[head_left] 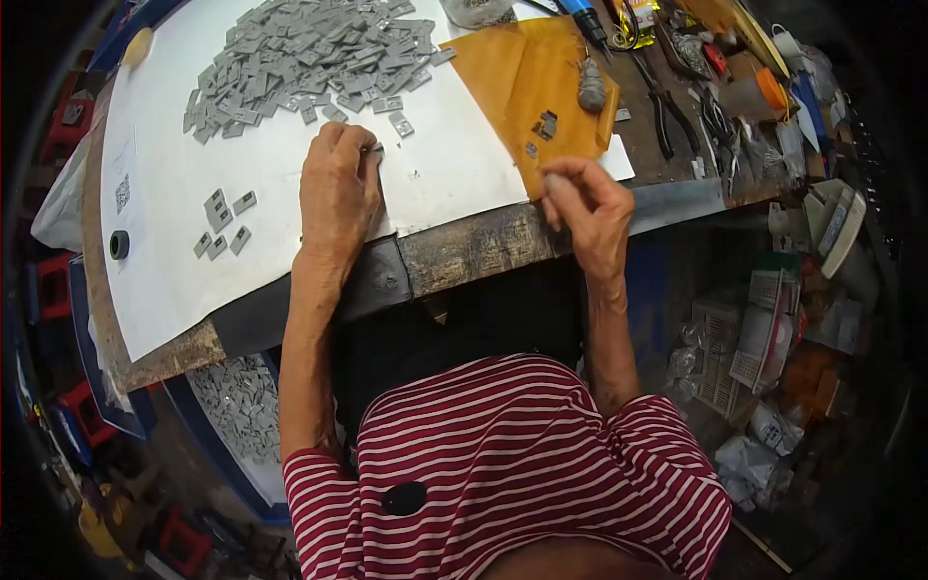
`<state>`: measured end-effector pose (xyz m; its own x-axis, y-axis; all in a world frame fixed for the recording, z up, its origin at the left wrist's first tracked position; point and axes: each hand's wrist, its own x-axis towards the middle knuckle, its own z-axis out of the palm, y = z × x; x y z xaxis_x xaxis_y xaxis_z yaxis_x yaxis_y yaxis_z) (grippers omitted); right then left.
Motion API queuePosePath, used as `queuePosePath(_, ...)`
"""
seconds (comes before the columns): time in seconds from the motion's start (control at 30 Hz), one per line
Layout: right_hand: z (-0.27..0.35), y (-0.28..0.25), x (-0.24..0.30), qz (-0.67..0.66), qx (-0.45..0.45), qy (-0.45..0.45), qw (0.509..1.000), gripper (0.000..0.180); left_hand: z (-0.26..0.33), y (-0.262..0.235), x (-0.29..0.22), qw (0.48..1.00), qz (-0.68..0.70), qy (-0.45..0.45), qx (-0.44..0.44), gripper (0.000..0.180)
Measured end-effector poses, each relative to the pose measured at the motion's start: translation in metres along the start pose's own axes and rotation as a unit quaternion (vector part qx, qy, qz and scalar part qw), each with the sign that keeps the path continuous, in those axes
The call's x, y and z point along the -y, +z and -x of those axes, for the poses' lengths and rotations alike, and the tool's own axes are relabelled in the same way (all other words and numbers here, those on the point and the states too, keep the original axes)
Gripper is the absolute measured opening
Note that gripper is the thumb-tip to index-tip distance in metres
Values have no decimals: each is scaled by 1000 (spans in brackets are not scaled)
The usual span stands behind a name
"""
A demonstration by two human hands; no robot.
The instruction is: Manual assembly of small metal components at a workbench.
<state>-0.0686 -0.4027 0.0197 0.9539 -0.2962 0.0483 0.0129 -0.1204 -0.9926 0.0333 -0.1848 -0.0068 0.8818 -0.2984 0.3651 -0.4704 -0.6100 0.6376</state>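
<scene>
My left hand is on the white sheet, just in front of a large heap of small grey blocks. Its fingers are curled closed, and a grey edge shows at the fingertips; the rest of that piece is hidden. My right hand is at the near edge of the orange-brown paper, thumb and forefinger pinched together. Whatever is in the pinch is too small to make out. Small dark metal parts lie on that paper, beyond the right hand. A few grey blocks with dark slots are set apart on the left.
A black ring sits at the sheet's left edge. Black-handled pliers, a blue-handled tool and a wrapped grey lump lie to the right. Below the table's left side stands a blue tray of grey pieces.
</scene>
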Motion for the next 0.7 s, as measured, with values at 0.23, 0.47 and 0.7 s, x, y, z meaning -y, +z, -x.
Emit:
queuePosePath(0.23, -32, -12, -29, 207, -58, -99, 971, 9, 10, -8, -12, 999, -39, 23, -20, 12)
queuePosePath(0.47, -38, -2, -25, 304, -32, -127, 944, 6, 25, -9, -22, 996, -34, 49, -68, 20)
queuePosePath(0.7, -44, -1, -25, 379, -9, -173, 909, 7, 33, -9, -29, 996, 12, 23, -81, 28)
